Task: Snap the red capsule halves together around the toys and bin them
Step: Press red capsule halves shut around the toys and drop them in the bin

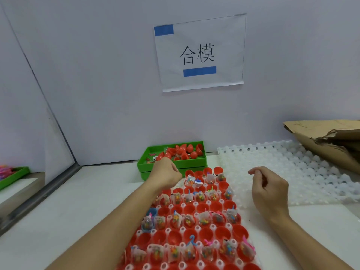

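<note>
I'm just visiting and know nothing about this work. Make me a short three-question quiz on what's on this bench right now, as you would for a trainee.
1. True or false: the green bin at the back wall holds red capsules.
2. Multiple choice: the capsule halves in the tray under the hands are almost all A) green B) red C) yellow.
3. Fill in: to the right of the filled tray lies an empty ____ tray, partly under torn cardboard.

Key:
1. True.
2. B; one blue half sits near the left edge.
3. White. Neither the left hand nor the right hand visibly holds anything.
</note>
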Demonstrator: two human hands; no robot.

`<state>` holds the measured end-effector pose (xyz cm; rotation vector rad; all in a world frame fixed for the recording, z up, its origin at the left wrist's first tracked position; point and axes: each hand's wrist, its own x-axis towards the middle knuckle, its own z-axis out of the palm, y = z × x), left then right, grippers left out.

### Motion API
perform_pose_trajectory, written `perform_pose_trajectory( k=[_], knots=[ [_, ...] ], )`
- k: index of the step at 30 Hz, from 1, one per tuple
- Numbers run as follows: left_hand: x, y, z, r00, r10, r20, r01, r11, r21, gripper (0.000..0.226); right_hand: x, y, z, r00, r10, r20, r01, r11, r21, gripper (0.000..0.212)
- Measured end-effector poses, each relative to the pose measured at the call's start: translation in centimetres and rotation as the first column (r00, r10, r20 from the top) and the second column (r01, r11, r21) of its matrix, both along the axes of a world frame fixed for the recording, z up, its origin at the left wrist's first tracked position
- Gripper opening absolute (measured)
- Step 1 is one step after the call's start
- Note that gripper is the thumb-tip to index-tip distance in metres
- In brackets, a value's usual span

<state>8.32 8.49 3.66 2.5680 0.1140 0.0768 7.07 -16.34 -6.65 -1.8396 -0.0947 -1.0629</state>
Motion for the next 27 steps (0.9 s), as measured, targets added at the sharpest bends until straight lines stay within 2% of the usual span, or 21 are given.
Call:
perform_pose_trajectory(
  k=[1, 3, 6, 7, 10, 16, 23, 27],
  knots=[
    [0.8, -0.1, -0.4, 0.999, 0.006, -0.046, -0.005, 1.000, 0.018, 0.009, 0.0, 0.0, 0.0, 1.000, -0.001, -0.002, 0.001, 1.000, -0.001, 0.026],
    [1.9, -0.2, -1.2, 0.994, 0.024, -0.108, -0.021, 0.999, 0.035, 0.016, 0.1, -0.1, -0.1, 1.000, 0.002, -0.003, -0.002, 1.000, -0.002, 0.026],
    [3.0, -0.3, -2.3, 0.988, 0.042, -0.148, -0.036, 0.998, 0.043, 0.013, 0.1, -0.1, -0.1, 1.000, 0.006, 0.005, -0.006, 1.000, -0.002, 0.025],
    [3.3, -0.3, -2.7, 0.986, 0.053, -0.157, -0.048, 0.998, 0.035, 0.019, 0.2, -0.1, -0.1, 1.000, 0.005, 0.008, -0.005, 1.000, -0.006, 0.025],
    [3.7, -0.3, -3.1, 0.983, 0.072, -0.170, -0.069, 0.997, 0.022, 0.011, 0.3, -0.1, -0.2, 1.000, 0.002, 0.010, -0.002, 1.000, -0.016, 0.026],
    [3.6, -0.6, -2.8, 0.974, 0.087, -0.211, -0.090, 0.996, -0.008, 0.012, 0.4, -0.2, -0.3, 1.000, -0.005, 0.002, 0.005, 1.000, -0.014, 0.026],
    [3.9, -0.5, -3.0, 0.974, 0.085, -0.212, -0.099, 0.993, -0.057, 0.029, 0.4, -0.2, -0.2, 1.000, -0.011, -0.001, 0.011, 1.000, -0.024, 0.027],
    [4.0, -0.5, -3.1, 0.974, 0.057, -0.221, -0.072, 0.996, -0.061, 0.025, 0.3, -0.1, 0.0, 1.000, -0.017, 0.000, 0.017, 0.999, -0.030, 0.027]
  ],
)
